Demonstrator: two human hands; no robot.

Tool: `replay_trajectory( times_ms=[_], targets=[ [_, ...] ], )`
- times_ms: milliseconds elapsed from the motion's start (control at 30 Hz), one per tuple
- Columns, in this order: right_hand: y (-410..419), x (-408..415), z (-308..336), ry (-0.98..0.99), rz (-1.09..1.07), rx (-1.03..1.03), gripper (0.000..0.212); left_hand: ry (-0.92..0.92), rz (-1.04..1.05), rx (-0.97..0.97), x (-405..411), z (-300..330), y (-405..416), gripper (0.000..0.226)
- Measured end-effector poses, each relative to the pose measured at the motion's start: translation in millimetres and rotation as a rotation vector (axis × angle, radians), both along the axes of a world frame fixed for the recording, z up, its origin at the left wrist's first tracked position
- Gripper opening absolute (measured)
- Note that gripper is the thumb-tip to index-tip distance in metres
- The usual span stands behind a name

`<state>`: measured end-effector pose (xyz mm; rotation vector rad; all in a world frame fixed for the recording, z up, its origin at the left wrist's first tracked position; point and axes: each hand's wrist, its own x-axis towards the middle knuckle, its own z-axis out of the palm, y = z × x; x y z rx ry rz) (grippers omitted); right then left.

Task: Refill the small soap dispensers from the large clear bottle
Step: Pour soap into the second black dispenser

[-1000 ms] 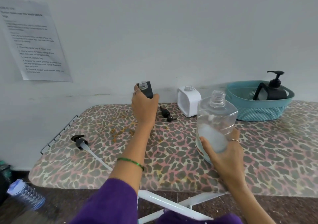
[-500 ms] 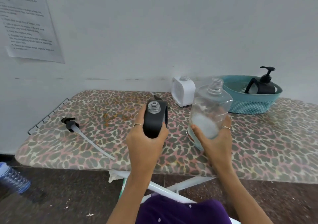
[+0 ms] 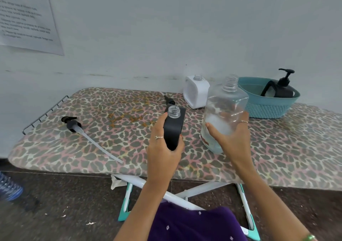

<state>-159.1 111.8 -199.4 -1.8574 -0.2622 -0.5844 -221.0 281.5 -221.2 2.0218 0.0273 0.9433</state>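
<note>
My left hand (image 3: 162, 148) grips the black dispenser (image 3: 174, 127) around its lower body, thumb on the near side, holding it above the ironing board (image 3: 92, 144) with its open clear neck pointing up and tilted slightly away from me. My right hand (image 3: 231, 139) wraps around the large clear bottle (image 3: 225, 111), fingers spread across its near face; the bottle is uncapped, leans a little to the right, and shows a low pool of liquid near its base. The 2 containers sit just beside each other, not touching.

Behind the clear bottle, the white dispenser (image 3: 196, 92) stands open-necked against the wall. A small black pump head (image 3: 169, 100) lies on the board just behind the black dispenser. Farther left lies 1 long pump (image 3: 73, 124) with its clear tube stretching toward the near edge. At the right rear, a teal basket (image 3: 268, 107) holds another black dispenser with its pump fitted (image 3: 283, 87). A printed sheet (image 3: 27, 18) hangs on the wall at upper left.
</note>
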Motion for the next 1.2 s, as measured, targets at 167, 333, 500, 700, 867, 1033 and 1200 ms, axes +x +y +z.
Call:
replay_trajectory(
  times_ms=[167, 333, 500, 700, 867, 1033, 1200],
  targets=[
    [-2, 5, 11, -0.008, 0.008, -0.197, 0.074, -0.020, 0.004, 0.016, 1, -2, 0, 0.073],
    [-16, 10, 27, -0.041, 0.025, -0.552, 0.086, -0.021, -0.007, -0.019, 1, -4, -1, 0.072],
    [-29, 13, 43, -0.122, -0.028, -0.840, 0.086, 0.014, -0.025, -0.080, 0, -4, -1, 0.082],
    [-37, 14, 56, -0.254, -0.066, -0.986, 0.090, 0.059, -0.059, -0.149, -2, -8, -5, 0.082],
    [-32, 25, 57, -0.344, -0.062, -1.073, 0.093, 0.063, -0.064, -0.149, 2, -7, 0, 0.072],
    [-36, 31, 60, -0.427, -0.072, -1.131, 0.091, 0.064, -0.024, -0.113, 1, -6, -2, 0.072],
    [-39, 35, 64, -0.509, -0.080, -1.139, 0.083, 0.061, -0.001, -0.100, 1, -6, -2, 0.073]
  ],
)
